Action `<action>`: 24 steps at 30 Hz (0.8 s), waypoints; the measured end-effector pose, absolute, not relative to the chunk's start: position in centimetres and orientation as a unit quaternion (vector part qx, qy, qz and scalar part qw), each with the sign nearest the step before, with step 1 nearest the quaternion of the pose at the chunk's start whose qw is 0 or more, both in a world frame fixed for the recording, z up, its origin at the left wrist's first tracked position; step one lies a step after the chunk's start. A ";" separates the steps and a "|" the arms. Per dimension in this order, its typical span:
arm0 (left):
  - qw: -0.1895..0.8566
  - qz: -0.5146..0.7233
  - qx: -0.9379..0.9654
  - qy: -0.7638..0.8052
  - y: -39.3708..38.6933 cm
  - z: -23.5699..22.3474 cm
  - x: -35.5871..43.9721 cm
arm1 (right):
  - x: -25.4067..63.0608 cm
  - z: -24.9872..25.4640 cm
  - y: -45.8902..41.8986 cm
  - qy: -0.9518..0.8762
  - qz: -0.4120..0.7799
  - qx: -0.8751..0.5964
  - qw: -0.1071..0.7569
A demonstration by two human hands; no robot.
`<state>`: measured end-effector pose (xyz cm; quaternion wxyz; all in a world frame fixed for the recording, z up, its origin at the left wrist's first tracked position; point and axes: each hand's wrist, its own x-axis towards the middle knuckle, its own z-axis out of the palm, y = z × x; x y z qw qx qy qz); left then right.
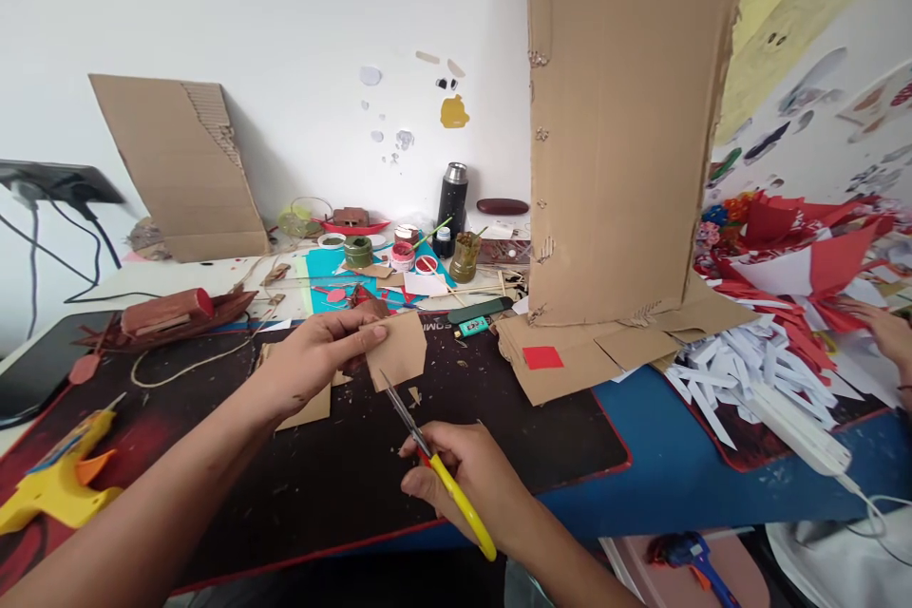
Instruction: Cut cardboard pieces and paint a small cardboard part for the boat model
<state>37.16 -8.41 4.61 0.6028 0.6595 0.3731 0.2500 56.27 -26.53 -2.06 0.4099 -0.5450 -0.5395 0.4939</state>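
Between the thumb and fingers of my left hand (324, 356) is a small piece of cardboard (403, 351) with cut edges, raised over the dark mat (299, 503). My right hand (474, 480) grips scissors (456, 503) with yellow and red handles. The blade tips reach the lower left edge of the cardboard; whether they are cutting into it I cannot tell. Below my left hand lies another cardboard piece (310, 410), partly hidden. Small scraps (414, 395) are scattered on the mat.
A yellow glue gun (57, 484) and a red-brown model boat (167, 315) lie at left. Paint jars (358, 252) and a black flask (452, 199) stand behind. A tall cardboard panel (627, 123) rises at right, near white paper strips (748, 366) and another person's hand (883, 332).
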 end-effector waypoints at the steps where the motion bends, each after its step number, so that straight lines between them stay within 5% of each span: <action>1: 0.603 0.243 0.661 0.375 -8.4 4.5 37.1 | 56.3 -2.0 -26.5 -0.543 0.491 -0.547 0.406; 24: 0.583 0.227 0.679 0.384 -8.6 4.1 37.2 | 55.9 -2.0 -25.9 -0.539 0.480 -0.567 0.397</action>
